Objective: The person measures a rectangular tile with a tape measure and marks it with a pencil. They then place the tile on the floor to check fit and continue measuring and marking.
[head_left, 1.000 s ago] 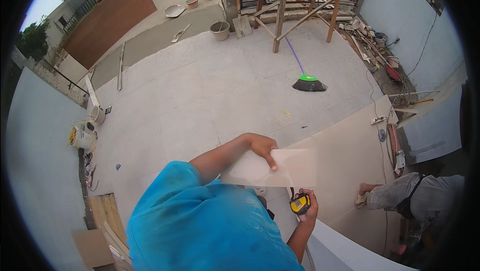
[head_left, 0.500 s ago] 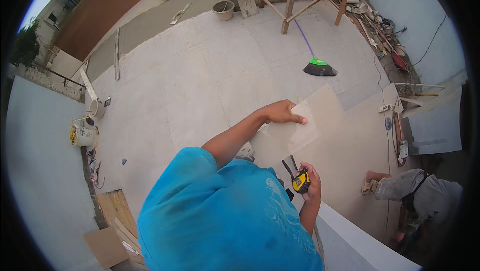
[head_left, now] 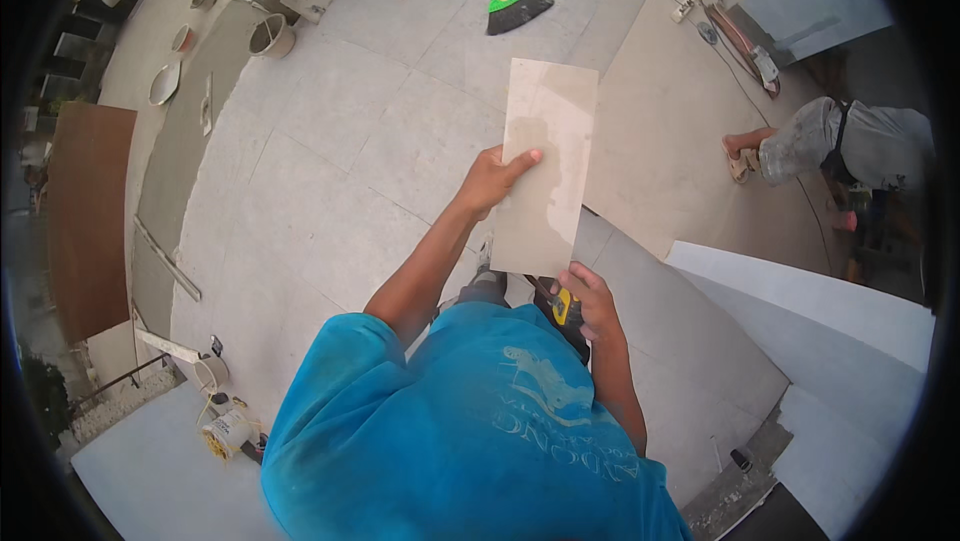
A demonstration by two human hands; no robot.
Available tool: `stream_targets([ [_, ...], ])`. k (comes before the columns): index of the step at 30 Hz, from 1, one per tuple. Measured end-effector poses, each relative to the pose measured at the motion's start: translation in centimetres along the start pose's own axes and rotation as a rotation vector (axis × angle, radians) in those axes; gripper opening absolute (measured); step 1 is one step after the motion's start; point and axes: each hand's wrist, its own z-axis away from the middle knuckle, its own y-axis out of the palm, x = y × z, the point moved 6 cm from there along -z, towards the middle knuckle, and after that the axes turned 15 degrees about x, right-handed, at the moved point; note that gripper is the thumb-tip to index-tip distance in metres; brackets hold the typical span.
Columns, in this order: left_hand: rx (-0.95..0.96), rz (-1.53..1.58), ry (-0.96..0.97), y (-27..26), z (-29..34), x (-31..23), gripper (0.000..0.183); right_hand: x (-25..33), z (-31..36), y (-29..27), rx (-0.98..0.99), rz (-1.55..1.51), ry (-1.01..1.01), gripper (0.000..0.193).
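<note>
My left hand point(head_left: 490, 183) grips a long rectangular beige tile point(head_left: 545, 141) by its left edge, thumb on top and fingers underneath. A darker, damp-looking patch spreads over part of the tile's face. My right hand point(head_left: 597, 303) is closed around a yellow and black tape measure point(head_left: 566, 309) at the tile's lower right corner, its fingertips touching or very near that corner. A thin dark object shows beside the tape measure, partly hidden by the tile; I cannot make out its kind.
A green-headed broom point(head_left: 518, 11) lies on the grey tiled floor point(head_left: 330, 141). To the right are a large beige surface point(head_left: 680, 131), a power cord and another person point(head_left: 830, 146). White panels point(head_left: 800, 311) stand at the lower right. A mortar bucket point(head_left: 271, 37) and a wooden trestle are farther off.
The view has turned to the right. The tile has come round lengthwise in front of me, in my left hand. My right hand, with the tape measure, has come up to its lower corner.
</note>
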Motion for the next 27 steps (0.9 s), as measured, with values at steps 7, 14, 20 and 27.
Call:
stream_targets([
  [7,-0.018,0.02,0.065,2.3,1.1,3.5,0.055,-2.6,0.8,0.2,0.0,0.005,-0.097,0.028],
  [14,-0.174,0.089,0.07,3.3,5.0,5.7,0.059,-2.3,2.4,0.2,0.145,0.095,-0.052,0.031],
  [20,-0.313,0.143,0.009,4.5,8.5,8.0,0.057,-3.6,4.0,-1.2,0.157,0.14,-0.016,0.032],
  [27,-0.508,0.228,-0.051,4.1,12.5,13.2,0.054,-5.6,5.0,-1.6,0.192,0.082,0.011,0.032],
])
